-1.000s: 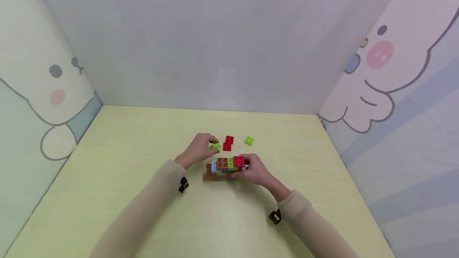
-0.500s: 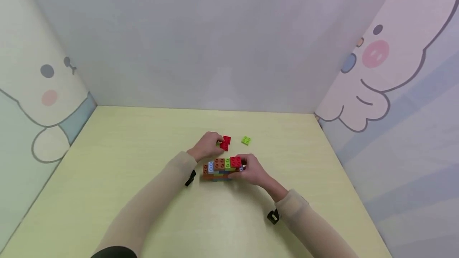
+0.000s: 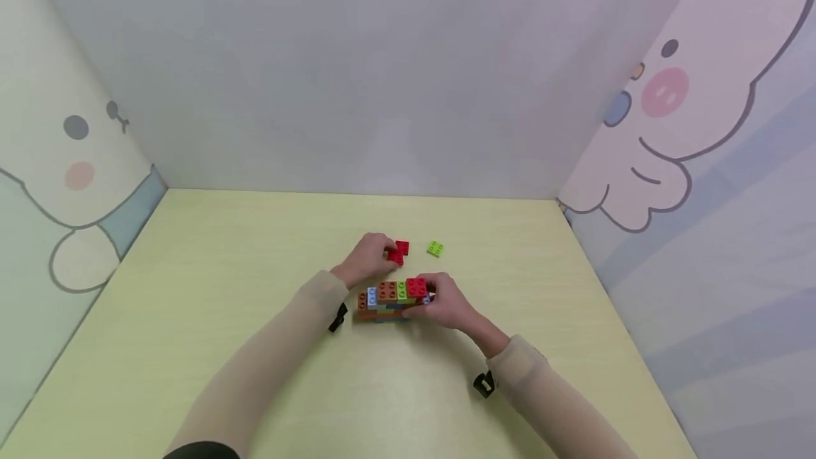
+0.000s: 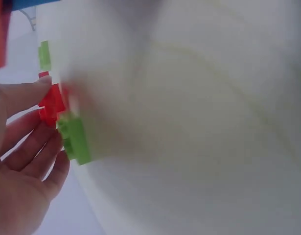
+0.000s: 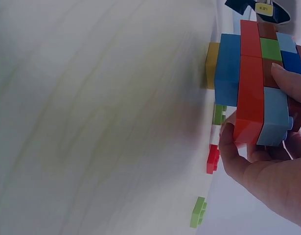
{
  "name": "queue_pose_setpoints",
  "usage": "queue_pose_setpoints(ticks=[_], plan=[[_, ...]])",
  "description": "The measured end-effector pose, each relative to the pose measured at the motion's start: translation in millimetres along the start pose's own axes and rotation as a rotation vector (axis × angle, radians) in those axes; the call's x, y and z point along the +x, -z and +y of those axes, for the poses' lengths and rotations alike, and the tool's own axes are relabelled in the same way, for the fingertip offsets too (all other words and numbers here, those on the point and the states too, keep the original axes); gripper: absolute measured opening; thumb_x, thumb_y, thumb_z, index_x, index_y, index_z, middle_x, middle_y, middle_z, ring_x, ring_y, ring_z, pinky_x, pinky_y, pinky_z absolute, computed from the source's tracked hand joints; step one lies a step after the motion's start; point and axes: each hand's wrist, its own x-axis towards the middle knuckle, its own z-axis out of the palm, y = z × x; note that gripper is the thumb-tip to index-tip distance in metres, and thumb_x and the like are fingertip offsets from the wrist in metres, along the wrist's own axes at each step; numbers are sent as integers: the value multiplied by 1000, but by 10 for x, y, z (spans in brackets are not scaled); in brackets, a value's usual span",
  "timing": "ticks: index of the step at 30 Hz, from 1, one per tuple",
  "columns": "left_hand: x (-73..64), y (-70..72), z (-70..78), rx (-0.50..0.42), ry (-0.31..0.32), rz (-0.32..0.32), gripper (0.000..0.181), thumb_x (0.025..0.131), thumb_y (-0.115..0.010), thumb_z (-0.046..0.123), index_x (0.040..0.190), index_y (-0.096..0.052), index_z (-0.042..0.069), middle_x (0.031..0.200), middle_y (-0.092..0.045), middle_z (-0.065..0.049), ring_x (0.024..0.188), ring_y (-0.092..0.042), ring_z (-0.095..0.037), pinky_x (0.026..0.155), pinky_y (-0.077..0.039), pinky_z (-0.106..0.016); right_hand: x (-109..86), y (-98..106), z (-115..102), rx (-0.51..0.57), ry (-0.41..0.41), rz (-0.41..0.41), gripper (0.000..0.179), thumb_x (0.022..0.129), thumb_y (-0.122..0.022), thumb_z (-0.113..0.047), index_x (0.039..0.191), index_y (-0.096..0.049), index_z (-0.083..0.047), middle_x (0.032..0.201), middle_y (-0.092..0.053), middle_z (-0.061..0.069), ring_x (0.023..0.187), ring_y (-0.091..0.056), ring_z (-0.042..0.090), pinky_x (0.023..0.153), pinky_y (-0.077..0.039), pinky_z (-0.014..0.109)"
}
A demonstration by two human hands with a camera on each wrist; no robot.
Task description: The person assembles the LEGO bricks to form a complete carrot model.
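My left hand (image 3: 368,258) reaches past the built block of bricks. In the left wrist view its thumb and fingers pinch a red toy brick (image 4: 51,105) close to the tabletop. A second red brick (image 3: 402,247) lies just behind. Beside the fingers lies a green brick (image 4: 76,139), mostly hidden by the hand in the head view. My right hand (image 3: 448,301) grips the right end of the block of stacked bricks (image 3: 387,293), made of brown, light blue, green, red and blue pieces. In the right wrist view, the thumb lies along one side of this block (image 5: 250,93).
Another green brick (image 3: 435,248) lies right of the red ones. The pale yellow table (image 3: 287,222) meets a grey wall (image 3: 357,91) at the back, with cartoon-printed walls on both sides. Black straps (image 3: 484,384) hang at the wrists.
My left hand has moved right, from the left green brick to the red bricks, and its fingers have closed on one. The right hand keeps its grip on the block. The head view has shifted slightly.
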Motion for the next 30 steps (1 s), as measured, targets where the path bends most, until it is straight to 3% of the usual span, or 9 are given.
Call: queue_pose_setpoints(ticks=[5,8,12,15,18,22,27,30], plan=[[-104,141,102,-7,-97,59,31,82,-73,12,110,-70,1,100,-63,-8,92,-56,-22,81,-47,-35,-40,25,0,-3,14,12,33,71,-86,-14,100,-69,-10,95,-68,-2,87,-62,16,77,-51,32],[-207,255,157,-17,-133,47,31,83,-73,15,112,-70,2,101,-63,-7,92,-57,-22,79,-48,-34,-57,32,12,0,11,22,33,71,-86,-13,100,-69,-10,95,-68,-3,86,-62,16,77,-51,32],[-410,449,181,-35,-89,21,27,84,-74,15,108,-71,3,98,-62,-5,88,-57,-20,76,-49,-32,-37,20,27,8,15,3,33,72,-85,-13,101,-69,-10,95,-68,-3,87,-62,15,77,-51,31],[-576,580,177,-59,-41,30,26,84,-74,13,108,-70,3,99,-63,-5,88,-59,-21,77,-50,-34,-13,10,16,12,24,-11,33,73,-84,-13,102,-69,-9,96,-68,-3,87,-62,15,77,-51,32],[-740,671,167,-76,-33,43,29,84,-74,14,111,-69,3,102,-64,-6,91,-60,-22,79,-51,-35,15,-5,-7,4,27,-12,33,72,-84,-12,102,-69,-9,95,-68,-3,87,-62,15,77,-51,32],[-930,720,206,-127,-67,44,32,85,-74,15,114,-68,4,102,-66,-4,90,-61,-19,79,-51,-33,22,-8,8,-1,31,-12,33,72,-85,-11,102,-70,-9,95,-68,-4,87,-63,14,77,-51,31],[-1126,732,323,-256,-164,37,34,83,-75,15,115,-68,5,101,-66,-1,86,-62,-14,77,-52,-32,14,-8,25,4,37,-4,34,72,-85,-12,101,-70,-11,95,-68,-5,87,-63,14,78,-51,31],[-1207,700,375,-241,-230,40,32,82,-76,14,112,-69,6,99,-65,1,85,-61,-13,75,-53,-32,11,-14,12,4,43,-2,33,72,-85,-13,101,-70,-12,94,-68,-5,87,-63,15,78,-51,32]])
